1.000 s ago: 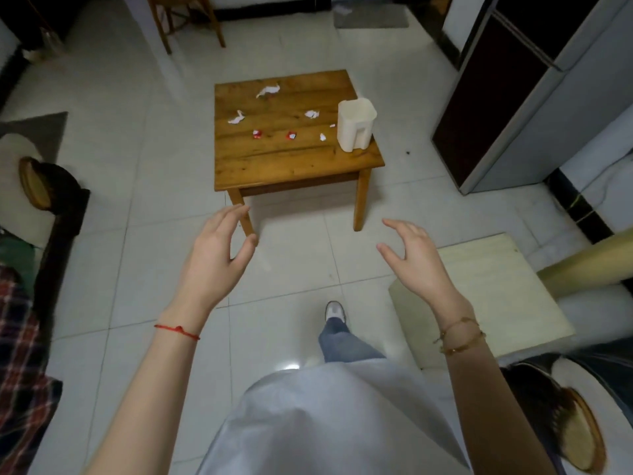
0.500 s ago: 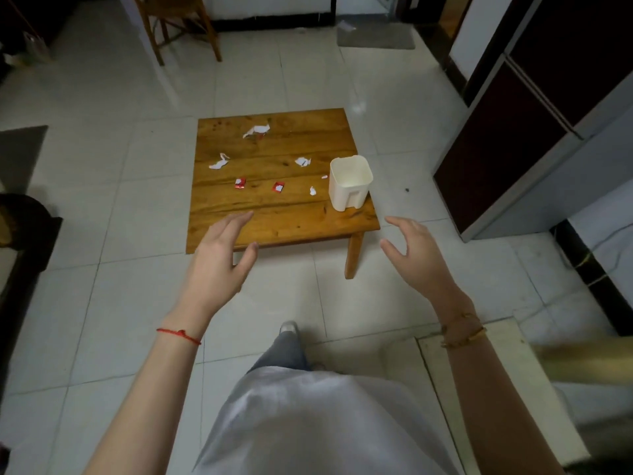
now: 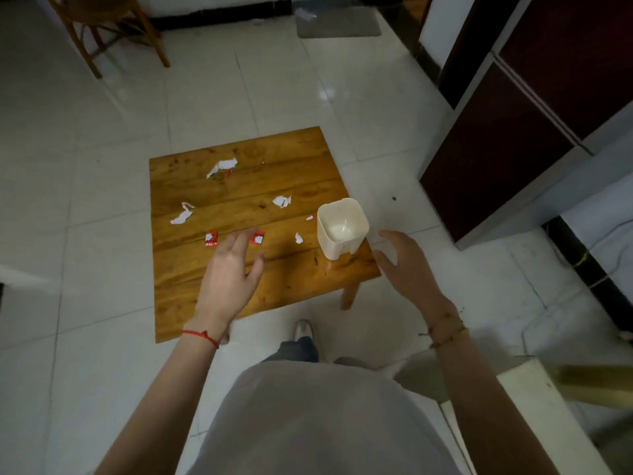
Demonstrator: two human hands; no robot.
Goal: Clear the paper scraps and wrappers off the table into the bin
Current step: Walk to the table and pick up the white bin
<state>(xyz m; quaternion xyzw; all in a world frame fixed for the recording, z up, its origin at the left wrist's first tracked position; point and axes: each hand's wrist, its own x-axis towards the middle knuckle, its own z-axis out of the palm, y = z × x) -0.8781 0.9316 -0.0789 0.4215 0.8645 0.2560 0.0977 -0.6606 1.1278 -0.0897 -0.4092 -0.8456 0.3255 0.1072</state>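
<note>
The left hand hangs over the near half of the low square wooden table, palm down, fingers loosely spread and holding nothing. A thin red string bracelet circles its wrist. Just beyond its fingertips lie 2 small red-and-white wrappers: one just to the left of the fingers, the other partly hidden by the fingertips.

Farther from that hand, torn white paper scraps are scattered on the tabletop: a long curled scrap ahead and to its left, a larger ragged scrap with a red sliver well ahead near the far side, a crumpled scrap ahead and to its right, and a small white fragment to the right of the fingers, between them and the bin.

The cream square plastic bin stands upright at the table's right edge, its inside showing nothing but a bright reflection. The right hand is just beside its right wall, fingers curved and parted, empty; whether it touches the bin I cannot tell. Gold-coloured bracelets sit on that wrist.
</note>
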